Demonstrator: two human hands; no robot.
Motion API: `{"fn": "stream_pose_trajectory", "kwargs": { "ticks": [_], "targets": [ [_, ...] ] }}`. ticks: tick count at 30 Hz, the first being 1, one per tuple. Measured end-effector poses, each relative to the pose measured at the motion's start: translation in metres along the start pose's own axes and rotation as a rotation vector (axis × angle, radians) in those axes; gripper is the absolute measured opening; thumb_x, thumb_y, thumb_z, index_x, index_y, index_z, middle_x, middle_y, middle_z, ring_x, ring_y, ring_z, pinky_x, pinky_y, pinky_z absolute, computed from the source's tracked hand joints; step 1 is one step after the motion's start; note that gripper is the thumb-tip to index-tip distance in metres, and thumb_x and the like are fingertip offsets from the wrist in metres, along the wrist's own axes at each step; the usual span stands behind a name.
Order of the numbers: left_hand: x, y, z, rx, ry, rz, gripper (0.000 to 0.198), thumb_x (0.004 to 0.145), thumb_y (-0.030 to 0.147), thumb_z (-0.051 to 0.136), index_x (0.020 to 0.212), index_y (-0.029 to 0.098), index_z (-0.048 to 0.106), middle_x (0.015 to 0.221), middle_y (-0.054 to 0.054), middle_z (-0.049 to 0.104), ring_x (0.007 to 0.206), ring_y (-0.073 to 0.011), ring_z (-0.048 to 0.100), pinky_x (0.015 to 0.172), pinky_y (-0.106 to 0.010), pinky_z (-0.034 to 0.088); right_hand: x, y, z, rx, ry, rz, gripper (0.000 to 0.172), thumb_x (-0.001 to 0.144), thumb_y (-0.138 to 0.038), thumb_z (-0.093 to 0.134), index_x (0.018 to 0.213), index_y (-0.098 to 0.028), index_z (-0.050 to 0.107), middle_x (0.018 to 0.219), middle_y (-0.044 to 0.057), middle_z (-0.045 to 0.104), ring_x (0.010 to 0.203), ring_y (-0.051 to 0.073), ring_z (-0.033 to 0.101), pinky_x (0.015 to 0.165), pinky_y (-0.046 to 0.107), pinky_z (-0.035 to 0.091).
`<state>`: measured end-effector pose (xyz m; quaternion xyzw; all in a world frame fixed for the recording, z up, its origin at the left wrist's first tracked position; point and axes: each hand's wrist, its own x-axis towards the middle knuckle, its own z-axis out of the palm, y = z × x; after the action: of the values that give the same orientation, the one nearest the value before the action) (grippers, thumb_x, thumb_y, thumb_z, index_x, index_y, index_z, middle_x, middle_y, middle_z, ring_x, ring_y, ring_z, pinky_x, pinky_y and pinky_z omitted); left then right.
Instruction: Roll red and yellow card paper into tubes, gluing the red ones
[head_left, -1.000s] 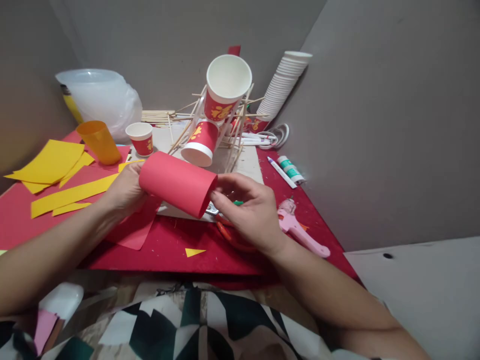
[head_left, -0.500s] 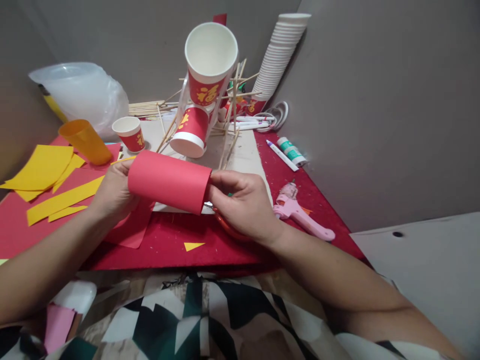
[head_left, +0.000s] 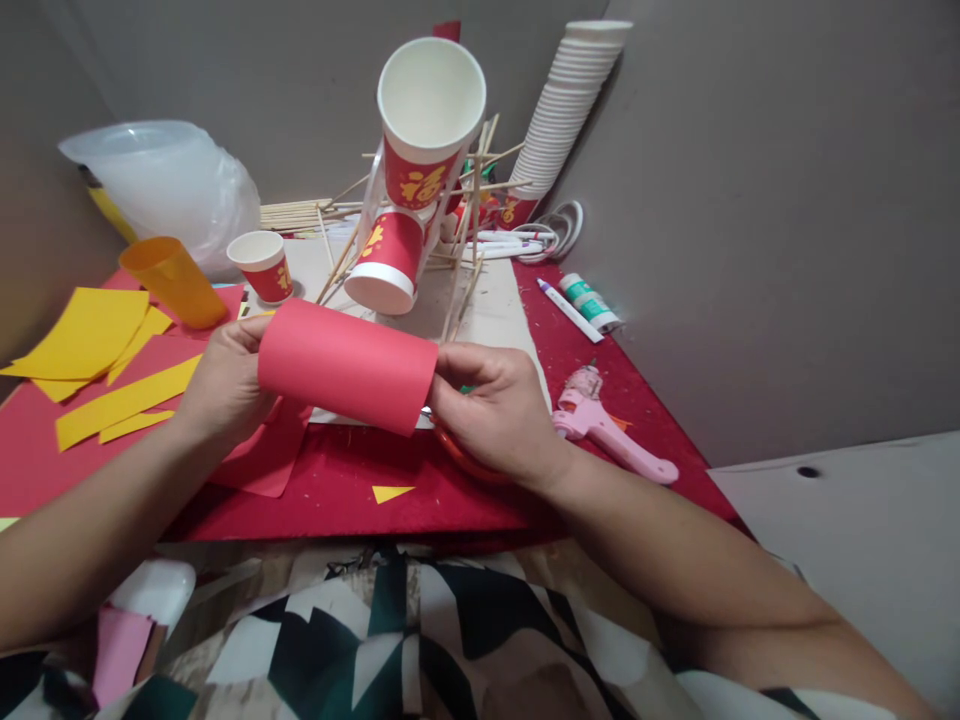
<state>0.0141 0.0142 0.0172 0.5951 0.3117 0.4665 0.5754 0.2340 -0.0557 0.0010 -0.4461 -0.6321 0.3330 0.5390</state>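
A sheet of red paper rolled into a tube (head_left: 346, 366) lies sideways between my hands, above the red table mat (head_left: 360, 490). My left hand (head_left: 221, 385) grips its left end with curled fingers. My right hand (head_left: 495, 410) pinches its right end between thumb and fingers. Orange-handled scissors (head_left: 465, 462) lie under my right hand, mostly hidden. Behind the tube stands a frame of wooden sticks (head_left: 465, 230) carrying two red-and-white paper cups (head_left: 427, 120), on a pale board (head_left: 487, 310).
A pink glue gun (head_left: 611, 435) lies right of my right hand, a glue tube (head_left: 589, 300) and a pen (head_left: 568, 310) beyond it. A stack of cups (head_left: 570, 100) leans at the back. Yellow paper pieces (head_left: 97, 340), an orange cup (head_left: 169, 280), a small cup (head_left: 261, 265) and a plastic bag (head_left: 165, 190) sit left.
The view has dropped and steadied, so the stick frame sits higher in the picture. Both hands still hold the rolled red paper; the right fingers have closed tighter on its end.
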Motion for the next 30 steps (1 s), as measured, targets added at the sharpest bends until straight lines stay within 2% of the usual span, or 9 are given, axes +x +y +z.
{"fn": "stream_pose_trajectory", "kwargs": {
  "ticks": [5, 10, 13, 16, 18, 23, 30],
  "targets": [
    [-0.001, 0.006, 0.004, 0.085, 0.036, 0.008, 0.024, 0.062, 0.008, 0.091, 0.071, 0.027, 0.080, 0.072, 0.013, 0.076, 0.058, -0.0057, 0.057, 0.055, -0.017, 0.055, -0.001, -0.001, 0.000, 0.004, 0.005, 0.004, 0.019, 0.086, -0.023, 0.066, 0.072, -0.017, 0.076, 0.066, -0.001, 0.065, 0.070, 0.014, 0.064, 0.076, 0.027, 0.055],
    [-0.006, 0.011, 0.002, 0.108, 0.046, 0.030, 0.016, 0.066, 0.019, 0.092, 0.074, 0.028, 0.081, 0.072, 0.010, 0.077, 0.059, -0.0095, 0.061, 0.056, -0.022, 0.057, 0.002, -0.003, -0.001, 0.111, -0.034, 0.037, 0.013, 0.083, -0.029, 0.073, 0.079, -0.021, 0.082, 0.069, -0.001, 0.072, 0.069, 0.016, 0.066, 0.068, 0.027, 0.056],
    [-0.010, 0.013, 0.001, 0.086, 0.063, 0.033, 0.016, 0.066, 0.024, 0.092, 0.079, 0.026, 0.083, 0.076, 0.005, 0.079, 0.062, -0.0126, 0.067, 0.062, -0.025, 0.059, 0.004, -0.005, -0.002, 0.200, -0.048, 0.121, 0.009, 0.073, -0.031, 0.083, 0.077, -0.023, 0.083, 0.064, -0.002, 0.072, 0.059, 0.014, 0.062, 0.060, 0.026, 0.055],
    [-0.015, 0.015, 0.004, 0.113, 0.092, 0.049, 0.017, 0.067, 0.030, 0.090, 0.078, 0.020, 0.081, 0.075, 0.000, 0.079, 0.063, -0.0148, 0.069, 0.060, -0.025, 0.058, 0.004, -0.004, -0.004, 0.281, -0.088, 0.252, 0.011, 0.065, -0.029, 0.089, 0.073, -0.024, 0.083, 0.056, -0.003, 0.069, 0.050, 0.012, 0.058, 0.050, 0.023, 0.051],
    [-0.019, 0.018, 0.007, 0.144, 0.090, 0.069, 0.018, 0.071, 0.033, 0.087, 0.077, 0.017, 0.078, 0.072, -0.002, 0.077, 0.062, -0.0158, 0.069, 0.058, -0.025, 0.058, 0.004, 0.000, -0.004, 0.329, -0.122, 0.340, 0.014, 0.062, -0.029, 0.091, 0.073, -0.025, 0.083, 0.057, -0.003, 0.070, 0.051, 0.013, 0.060, 0.049, 0.023, 0.051],
    [-0.029, 0.025, 0.012, 0.133, 0.043, 0.115, 0.011, 0.080, 0.024, 0.075, 0.073, 0.016, 0.075, 0.068, 0.000, 0.074, 0.059, -0.0133, 0.067, 0.055, -0.023, 0.055, 0.002, 0.015, -0.005, 0.349, -0.150, 0.489, 0.025, 0.058, -0.036, 0.094, 0.079, -0.026, 0.085, 0.075, 0.003, 0.080, 0.065, 0.022, 0.071, 0.063, 0.033, 0.061],
    [-0.034, 0.029, 0.010, 0.164, -0.024, 0.176, 0.011, 0.080, 0.012, 0.068, 0.070, 0.014, 0.074, 0.067, 0.000, 0.073, 0.061, -0.0103, 0.064, 0.056, -0.018, 0.051, 0.006, 0.020, -0.005, 0.198, -0.179, 0.495, 0.022, 0.058, -0.038, 0.095, 0.072, -0.026, 0.082, 0.072, 0.002, 0.079, 0.060, 0.019, 0.065, 0.059, 0.032, 0.060]
  ]
}}
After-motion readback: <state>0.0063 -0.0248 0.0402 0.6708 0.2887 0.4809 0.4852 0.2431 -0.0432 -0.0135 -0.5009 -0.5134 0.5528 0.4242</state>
